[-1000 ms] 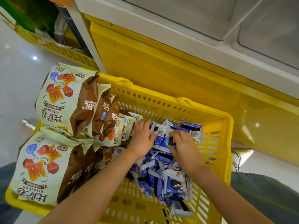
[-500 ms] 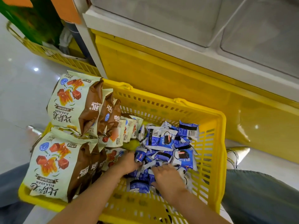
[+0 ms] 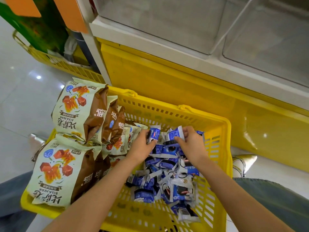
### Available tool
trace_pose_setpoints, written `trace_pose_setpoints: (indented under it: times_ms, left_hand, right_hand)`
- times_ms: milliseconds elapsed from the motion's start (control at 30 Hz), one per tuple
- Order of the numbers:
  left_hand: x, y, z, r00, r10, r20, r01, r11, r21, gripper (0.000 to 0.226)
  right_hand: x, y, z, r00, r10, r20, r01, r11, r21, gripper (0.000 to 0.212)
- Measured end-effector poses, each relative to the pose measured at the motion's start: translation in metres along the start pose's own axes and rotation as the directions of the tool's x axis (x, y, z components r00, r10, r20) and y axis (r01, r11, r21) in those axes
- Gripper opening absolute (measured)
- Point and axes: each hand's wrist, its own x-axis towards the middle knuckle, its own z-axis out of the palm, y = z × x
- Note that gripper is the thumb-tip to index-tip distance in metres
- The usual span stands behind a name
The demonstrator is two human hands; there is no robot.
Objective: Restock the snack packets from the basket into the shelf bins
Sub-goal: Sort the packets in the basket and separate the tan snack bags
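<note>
Yellow plastic forms the slotted basket (image 3: 175,113), which sits on the pale glossy floor (image 3: 16,101) right against the yellow base panel (image 3: 167,77) of the shelf. Its right half holds a loose heap of small blue-and-white snack packets (image 3: 167,183). Its left half is packed with large cream-and-brown bags (image 3: 78,114) standing on edge in two rows, the nearer row (image 3: 55,173) leaning over the basket's left rim. Both hands reach into the far end of the heap. The left hand (image 3: 142,146) has its fingers curled round one blue packet (image 3: 154,133), raised just above the pile. The right hand (image 3: 192,144) pinches another blue-and-white packet (image 3: 174,133) between thumb and fingers, close beside the first; whether the two packets touch is not clear. Above the base panel, on a white ledge, are the clear shelf bins (image 3: 167,22), side by side, and their contents cannot be made out through the cloudy fronts. A second yellow basket (image 3: 55,62) stands on the floor at upper left. A pale pointed shoe (image 3: 242,163) shows right of the basket, and grey trouser legs (image 3: 275,206) frame the lower corners.
</note>
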Motion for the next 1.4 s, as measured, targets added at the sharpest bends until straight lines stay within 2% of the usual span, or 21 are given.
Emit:
trace_pose_setpoints:
  times_ms: [133, 200, 267, 300, 367, 400, 467, 533, 567, 667, 767, 900, 1000, 1133, 1200, 1267, 1333, 1400]
  left_hand:
    - [0.015, 0.008, 0.007, 0.992, -0.022, 0.123, 0.005, 0.991, 0.133, 0.054]
    - [0.014, 0.01, 0.007, 0.997, 0.027, 0.079, -0.041, 0.981, 0.188, 0.048]
    - [0.004, 0.01, 0.004, 0.996, 0.092, 0.012, -0.092, 0.978, 0.188, 0.036]
    - [-0.004, 0.007, 0.002, 0.994, 0.103, 0.029, -0.106, 0.978, 0.182, 0.029]
    - [-0.021, -0.002, -0.001, 0.982, 0.046, 0.185, -0.085, 0.974, 0.209, 0.023]
    - [-0.03, -0.008, -0.002, 0.954, -0.018, 0.298, -0.063, 0.964, 0.257, 0.026]
    - [-0.045, -0.022, -0.004, 0.842, -0.177, 0.51, -0.048, 0.917, 0.397, 0.042]
    - [-0.057, -0.035, -0.004, 0.696, -0.314, 0.646, -0.072, 0.865, 0.497, 0.069]
    - [-0.06, -0.04, -0.003, 0.646, -0.364, 0.671, -0.084, 0.84, 0.537, 0.08]
    - [-0.062, -0.044, -0.004, 0.616, -0.418, 0.668, -0.125, 0.785, 0.606, 0.09]
    - [-0.062, -0.044, -0.005, 0.584, -0.426, 0.691, -0.098, 0.808, 0.581, 0.07]
    - [-0.063, -0.042, -0.013, 0.652, -0.373, 0.66, -0.062, 0.841, 0.537, 0.05]
    - [-0.064, -0.03, -0.025, 0.742, -0.269, 0.614, 0.016, 0.923, 0.385, 0.04]
    - [-0.061, -0.003, -0.035, 0.874, -0.09, 0.478, 0.005, 0.984, 0.177, 0.024]
    - [-0.055, 0.013, -0.034, 0.925, 0.027, 0.38, -0.068, 0.993, 0.094, 0.022]
    - [-0.043, 0.026, -0.028, 0.967, 0.128, 0.221, -0.144, 0.988, 0.06, 0.027]
    - [-0.03, 0.036, -0.017, 0.986, 0.145, 0.077, -0.147, 0.989, 0.023, 0.031]
    - [-0.017, 0.043, -0.003, 0.994, 0.107, 0.007, -0.107, 0.994, -0.002, 0.033]
  right_hand:
    - [0.009, 0.008, 0.002, 0.995, 0.08, 0.052, -0.074, 0.992, -0.105, 0.044]
    - [0.0, 0.01, 0.0, 1.0, 0.001, 0.01, 0.001, 0.985, -0.172, 0.054]
    - [-0.015, 0.014, -0.005, 0.989, -0.145, -0.026, 0.133, 0.959, -0.252, 0.052]
    - [-0.023, 0.017, -0.006, 0.978, -0.209, 0.005, 0.2, 0.928, -0.316, 0.048]
    - [-0.04, 0.025, -0.006, 0.959, -0.24, 0.152, 0.283, 0.845, -0.453, 0.047]
    - [-0.046, 0.03, -0.005, 0.953, -0.201, 0.228, 0.292, 0.814, -0.502, 0.053]
    - [-0.054, 0.039, -0.003, 0.93, -0.101, 0.352, 0.299, 0.766, -0.57, 0.069]
    - [-0.059, 0.045, -0.002, 0.909, -0.06, 0.412, 0.325, 0.72, -0.614, 0.083]
    - [-0.061, 0.045, -0.002, 0.906, -0.051, 0.42, 0.329, 0.708, -0.624, 0.088]
    - [-0.067, 0.043, 0.002, 0.909, -0.024, 0.415, 0.31, 0.704, -0.639, 0.097]
    - [-0.069, 0.042, 0.006, 0.922, 0.009, 0.388, 0.268, 0.707, -0.654, 0.093]
    - [-0.066, 0.042, 0.005, 0.935, -0.001, 0.355, 0.241, 0.737, -0.632, 0.073]
    - [-0.065, 0.037, -0.004, 0.945, -0.08, 0.316, 0.259, 0.776, -0.575, 0.055]
    - [-0.052, 0.022, -0.022, 0.972, -0.168, 0.164, 0.225, 0.866, -0.445, 0.043]
    - [-0.04, 0.013, -0.027, 0.976, -0.207, 0.065, 0.215, 0.887, -0.409, 0.042]
    - [-0.028, 0.006, -0.029, 0.969, -0.247, 0.011, 0.228, 0.874, -0.43, 0.042]
    - [-0.018, 0.003, -0.027, 0.971, -0.24, 0.014, 0.218, 0.854, -0.473, 0.043]
    - [-0.012, 0.004, -0.023, 0.981, -0.18, 0.071, 0.191, 0.841, -0.506, 0.047]
